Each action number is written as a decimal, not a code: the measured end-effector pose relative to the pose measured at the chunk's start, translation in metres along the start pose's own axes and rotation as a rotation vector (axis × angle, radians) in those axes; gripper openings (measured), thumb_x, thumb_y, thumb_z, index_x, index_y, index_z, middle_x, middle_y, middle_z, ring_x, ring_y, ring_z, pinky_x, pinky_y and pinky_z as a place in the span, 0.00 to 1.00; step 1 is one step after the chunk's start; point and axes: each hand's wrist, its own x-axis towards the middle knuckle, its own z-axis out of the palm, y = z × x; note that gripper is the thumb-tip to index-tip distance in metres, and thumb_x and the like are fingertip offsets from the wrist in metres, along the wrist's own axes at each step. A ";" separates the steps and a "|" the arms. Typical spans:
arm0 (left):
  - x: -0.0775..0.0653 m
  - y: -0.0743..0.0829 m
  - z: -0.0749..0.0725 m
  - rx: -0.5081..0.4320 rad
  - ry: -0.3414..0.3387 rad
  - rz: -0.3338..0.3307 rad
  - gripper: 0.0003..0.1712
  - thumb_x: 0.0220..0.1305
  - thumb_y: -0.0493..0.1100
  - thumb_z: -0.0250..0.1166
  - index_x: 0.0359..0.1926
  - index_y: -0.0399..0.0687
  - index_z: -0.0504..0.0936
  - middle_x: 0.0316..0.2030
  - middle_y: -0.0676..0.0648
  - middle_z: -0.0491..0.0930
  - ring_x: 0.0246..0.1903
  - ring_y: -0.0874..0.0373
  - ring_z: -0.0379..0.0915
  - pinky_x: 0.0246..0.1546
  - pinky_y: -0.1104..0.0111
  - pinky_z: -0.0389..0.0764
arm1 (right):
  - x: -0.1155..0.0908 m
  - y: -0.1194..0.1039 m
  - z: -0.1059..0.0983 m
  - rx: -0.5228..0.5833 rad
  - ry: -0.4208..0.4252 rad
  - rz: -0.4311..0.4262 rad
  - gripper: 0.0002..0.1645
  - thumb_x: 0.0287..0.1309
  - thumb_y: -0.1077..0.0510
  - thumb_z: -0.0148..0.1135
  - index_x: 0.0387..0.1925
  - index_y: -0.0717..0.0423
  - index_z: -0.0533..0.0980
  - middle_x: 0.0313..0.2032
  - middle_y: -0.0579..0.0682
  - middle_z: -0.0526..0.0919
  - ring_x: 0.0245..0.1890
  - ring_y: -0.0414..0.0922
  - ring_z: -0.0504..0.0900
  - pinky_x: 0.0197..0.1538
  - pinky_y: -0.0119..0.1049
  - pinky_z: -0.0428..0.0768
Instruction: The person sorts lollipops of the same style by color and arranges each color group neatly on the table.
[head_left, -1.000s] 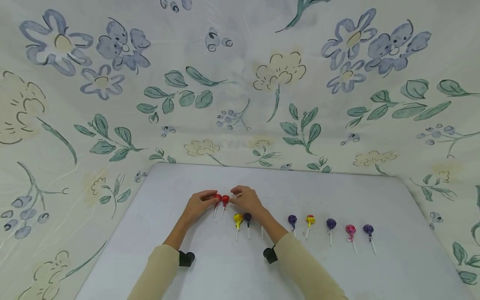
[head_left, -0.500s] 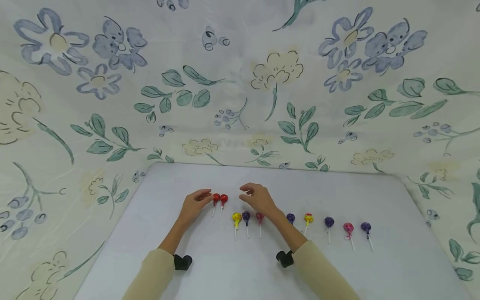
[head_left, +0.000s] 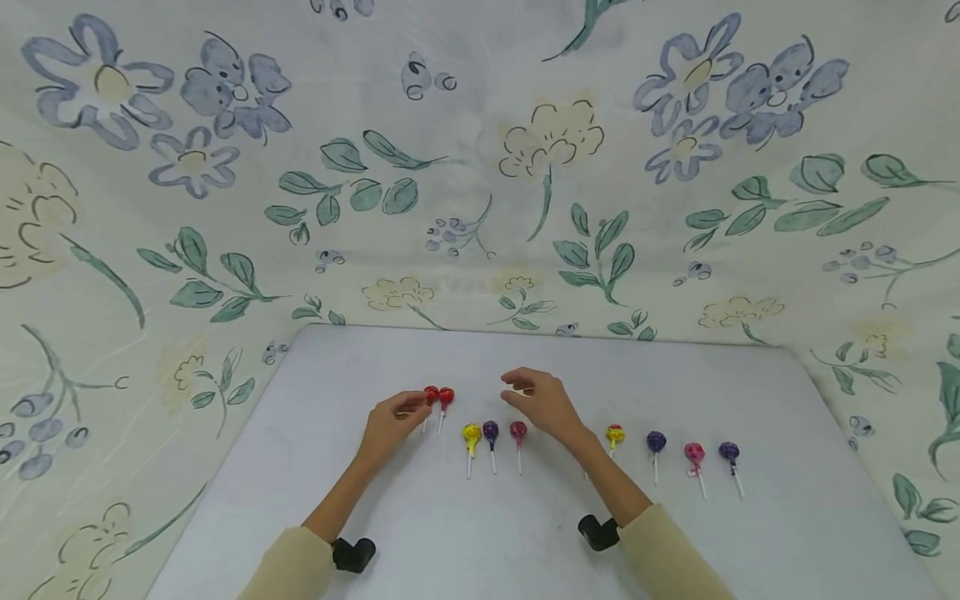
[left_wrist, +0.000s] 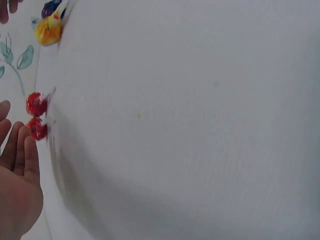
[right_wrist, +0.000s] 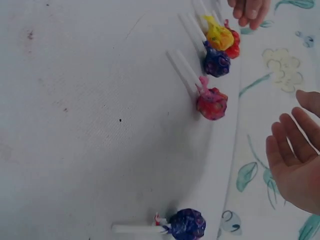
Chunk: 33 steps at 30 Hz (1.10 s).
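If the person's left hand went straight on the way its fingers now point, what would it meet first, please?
The left hand would probably meet the nearer red lollipop of the pair first; depth leaves unclear whether they touch now.

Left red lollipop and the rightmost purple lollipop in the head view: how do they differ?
Colour: the left red lollipop is bright red, the rightmost purple lollipop dark purple.
Lean: the red one's stick slants down and slightly left; the purple one's slants down and right.
Visibility: the left hand partly hides the red one; the purple one is in full view.
Both have white sticks and lie on the pale table.
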 end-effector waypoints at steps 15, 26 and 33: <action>-0.021 0.028 0.042 -0.044 -0.098 0.067 0.18 0.61 0.32 0.70 0.52 0.33 0.82 0.47 0.39 0.83 0.47 0.47 0.81 0.48 0.65 0.82 | -0.030 0.011 -0.034 0.053 0.087 0.017 0.17 0.61 0.60 0.69 0.51 0.63 0.82 0.49 0.58 0.85 0.50 0.51 0.82 0.57 0.46 0.79; -0.028 0.022 0.057 0.045 -0.107 0.128 0.15 0.59 0.29 0.70 0.48 0.34 0.84 0.44 0.44 0.84 0.44 0.50 0.82 0.47 0.65 0.82 | -0.054 0.027 -0.058 0.093 0.103 0.010 0.18 0.64 0.60 0.66 0.53 0.64 0.80 0.50 0.60 0.84 0.50 0.53 0.83 0.55 0.45 0.81; -0.028 0.019 0.057 0.029 -0.116 0.158 0.14 0.59 0.29 0.70 0.48 0.34 0.84 0.44 0.44 0.84 0.43 0.50 0.81 0.47 0.65 0.83 | -0.068 0.038 -0.072 0.057 0.153 0.042 0.18 0.64 0.61 0.66 0.54 0.65 0.79 0.51 0.62 0.83 0.52 0.55 0.82 0.56 0.46 0.80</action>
